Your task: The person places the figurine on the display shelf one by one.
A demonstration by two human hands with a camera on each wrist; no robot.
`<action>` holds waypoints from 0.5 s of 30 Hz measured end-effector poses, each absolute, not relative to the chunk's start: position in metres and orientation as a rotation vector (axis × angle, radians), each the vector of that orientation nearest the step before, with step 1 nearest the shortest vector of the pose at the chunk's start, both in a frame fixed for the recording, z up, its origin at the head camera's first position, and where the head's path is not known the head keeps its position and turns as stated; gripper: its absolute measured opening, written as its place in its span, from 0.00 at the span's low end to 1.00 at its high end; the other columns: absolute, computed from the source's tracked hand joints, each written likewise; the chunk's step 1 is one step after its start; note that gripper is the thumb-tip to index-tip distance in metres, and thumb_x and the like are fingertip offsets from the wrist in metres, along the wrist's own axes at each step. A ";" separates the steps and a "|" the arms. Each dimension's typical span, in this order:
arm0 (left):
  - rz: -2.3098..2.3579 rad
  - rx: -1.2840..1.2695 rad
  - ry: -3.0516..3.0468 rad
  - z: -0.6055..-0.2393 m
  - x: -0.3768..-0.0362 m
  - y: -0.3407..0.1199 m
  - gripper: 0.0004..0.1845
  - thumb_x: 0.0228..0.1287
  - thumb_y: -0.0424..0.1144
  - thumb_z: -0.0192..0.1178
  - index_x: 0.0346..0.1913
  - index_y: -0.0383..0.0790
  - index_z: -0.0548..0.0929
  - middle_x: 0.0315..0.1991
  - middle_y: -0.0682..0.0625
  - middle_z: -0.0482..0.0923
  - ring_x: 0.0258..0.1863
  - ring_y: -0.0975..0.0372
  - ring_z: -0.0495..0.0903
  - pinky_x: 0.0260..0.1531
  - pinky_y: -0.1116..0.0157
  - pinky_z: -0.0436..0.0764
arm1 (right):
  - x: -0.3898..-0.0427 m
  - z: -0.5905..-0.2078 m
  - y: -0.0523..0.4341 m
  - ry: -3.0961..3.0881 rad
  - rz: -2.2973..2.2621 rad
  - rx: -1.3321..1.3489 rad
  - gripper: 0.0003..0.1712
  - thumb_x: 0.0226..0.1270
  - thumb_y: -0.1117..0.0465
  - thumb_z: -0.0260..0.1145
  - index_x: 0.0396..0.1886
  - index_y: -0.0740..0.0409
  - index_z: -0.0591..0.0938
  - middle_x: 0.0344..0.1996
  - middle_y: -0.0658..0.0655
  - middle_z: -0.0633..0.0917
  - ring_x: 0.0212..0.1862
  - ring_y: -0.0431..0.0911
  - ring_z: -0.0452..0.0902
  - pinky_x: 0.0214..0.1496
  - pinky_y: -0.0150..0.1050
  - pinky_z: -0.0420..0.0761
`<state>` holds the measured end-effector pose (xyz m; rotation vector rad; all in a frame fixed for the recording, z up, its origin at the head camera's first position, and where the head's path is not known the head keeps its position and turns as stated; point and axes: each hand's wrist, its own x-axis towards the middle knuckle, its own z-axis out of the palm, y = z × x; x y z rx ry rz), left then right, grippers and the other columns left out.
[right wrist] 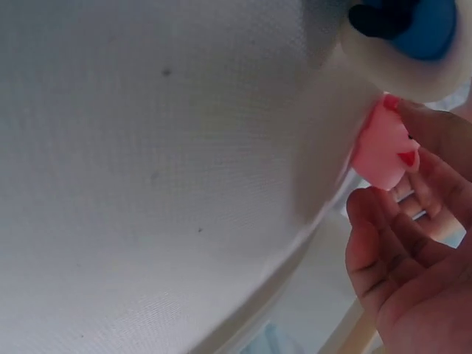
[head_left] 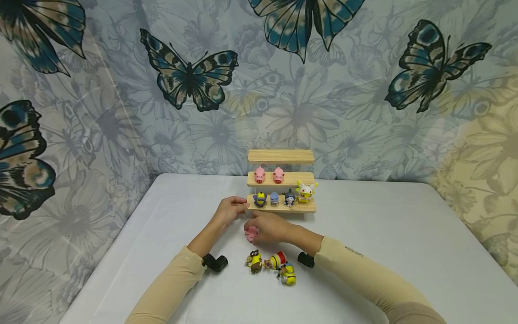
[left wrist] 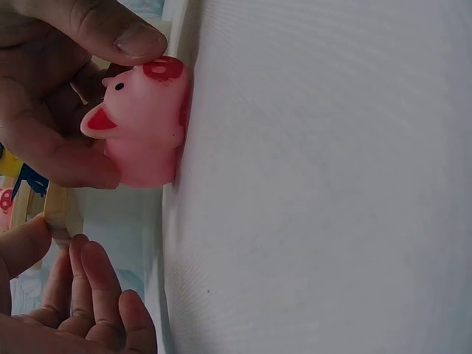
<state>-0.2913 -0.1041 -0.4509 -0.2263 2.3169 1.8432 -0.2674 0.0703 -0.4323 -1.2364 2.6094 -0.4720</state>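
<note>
A three-tier wooden display shelf (head_left: 280, 179) stands at the back of the white table. My left hand (head_left: 230, 210) pinches the left end of its lowest tier between thumb and fingers; the left wrist view shows that wooden end (left wrist: 65, 215) closely. In front of the shelf, my right hand (head_left: 272, 227) grips a pink pig figurine (head_left: 251, 234) by its sides, low at the tabletop. The left wrist view shows the pig (left wrist: 144, 125) with its red snout and ear, thumb at the snout. Two similar pig figurines (head_left: 260, 174) sit on the middle tier.
Along the lowest tier stand a yellow figure in blue (head_left: 261, 199), a blue-capped figure (head_left: 274, 199), a grey-hatted figure (head_left: 289, 198) and a white-and-yellow horned figure (head_left: 305, 192). Nearer me lie three yellow figurines (head_left: 254, 262). A butterfly-printed cloth (head_left: 283, 112) hangs behind.
</note>
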 end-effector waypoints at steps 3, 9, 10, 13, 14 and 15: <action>1.841 -0.230 2.313 -0.450 -0.291 -0.104 0.15 0.65 0.38 0.64 0.51 0.33 0.81 0.34 0.48 0.83 0.33 0.63 0.78 0.37 0.64 0.76 | -0.267 -0.434 0.071 2.635 -0.457 -1.225 0.20 0.57 0.56 0.74 0.51 0.50 0.85 0.44 0.50 0.79 0.41 0.40 0.72 0.43 0.33 0.74; 1.839 -0.239 2.325 -0.453 -0.291 -0.104 0.14 0.64 0.38 0.64 0.49 0.34 0.81 0.32 0.50 0.82 0.32 0.64 0.78 0.34 0.66 0.75 | -0.266 -0.437 0.070 2.677 -0.445 -1.239 0.21 0.57 0.53 0.75 0.51 0.50 0.85 0.45 0.51 0.79 0.42 0.41 0.73 0.44 0.34 0.75; 1.841 -0.240 2.323 -0.453 -0.291 -0.104 0.14 0.64 0.38 0.64 0.49 0.34 0.81 0.32 0.50 0.82 0.31 0.64 0.78 0.34 0.66 0.75 | -0.266 -0.438 0.069 2.682 -0.441 -1.247 0.21 0.57 0.52 0.75 0.50 0.50 0.85 0.45 0.51 0.79 0.42 0.40 0.73 0.44 0.34 0.75; 1.844 -0.239 2.321 -0.453 -0.291 -0.104 0.13 0.64 0.38 0.64 0.49 0.34 0.82 0.31 0.50 0.82 0.31 0.64 0.77 0.34 0.66 0.75 | -0.266 -0.438 0.069 2.693 -0.423 -1.254 0.21 0.57 0.52 0.75 0.50 0.50 0.85 0.45 0.51 0.79 0.43 0.41 0.73 0.45 0.35 0.76; 1.848 -0.242 2.316 -0.452 -0.291 -0.104 0.13 0.64 0.38 0.64 0.48 0.35 0.82 0.30 0.51 0.81 0.30 0.65 0.77 0.34 0.66 0.74 | -0.266 -0.438 0.069 2.696 -0.416 -1.249 0.21 0.57 0.51 0.75 0.50 0.50 0.85 0.45 0.51 0.80 0.44 0.41 0.73 0.46 0.36 0.76; 1.850 -0.241 2.314 -0.452 -0.291 -0.104 0.13 0.64 0.38 0.64 0.48 0.35 0.82 0.30 0.51 0.81 0.30 0.65 0.77 0.33 0.66 0.74 | -0.266 -0.437 0.068 2.695 -0.411 -1.240 0.20 0.57 0.52 0.75 0.49 0.50 0.85 0.46 0.51 0.80 0.44 0.41 0.74 0.47 0.37 0.77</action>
